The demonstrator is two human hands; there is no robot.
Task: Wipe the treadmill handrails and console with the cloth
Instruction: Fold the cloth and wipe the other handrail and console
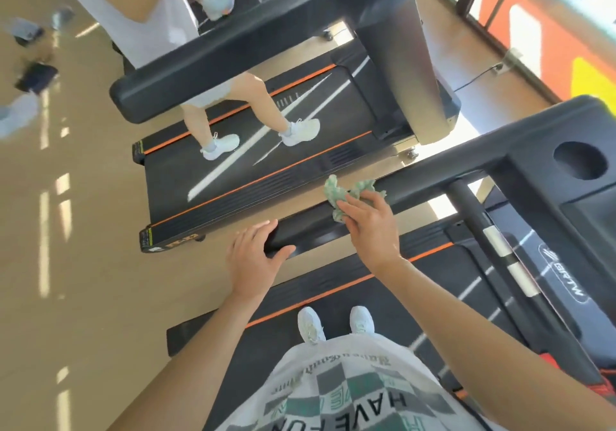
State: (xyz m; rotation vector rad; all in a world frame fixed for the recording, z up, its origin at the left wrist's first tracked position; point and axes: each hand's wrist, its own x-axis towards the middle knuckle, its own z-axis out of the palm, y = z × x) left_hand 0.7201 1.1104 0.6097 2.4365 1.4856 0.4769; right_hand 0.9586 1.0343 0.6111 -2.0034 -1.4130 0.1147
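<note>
A black left handrail (433,177) runs from the treadmill's console (566,177) down to its free end near the picture's middle. My left hand (255,259) grips that free end, fingers over the top and thumb underneath. A crumpled green and white cloth (340,194) lies on the rail a little further up. My right hand (370,227) presses on the cloth, fingers spread over it. The console at the right has a round cup hole (580,160) and a dark screen (596,220).
I stand on the black belt (400,310) in white shoes. A thin black crossbar (483,227) with white bands runs below the console. On the neighbouring treadmill (266,164) a person walks, its handrail (233,60) above. Tan floor lies left, an orange wall panel (550,40) top right.
</note>
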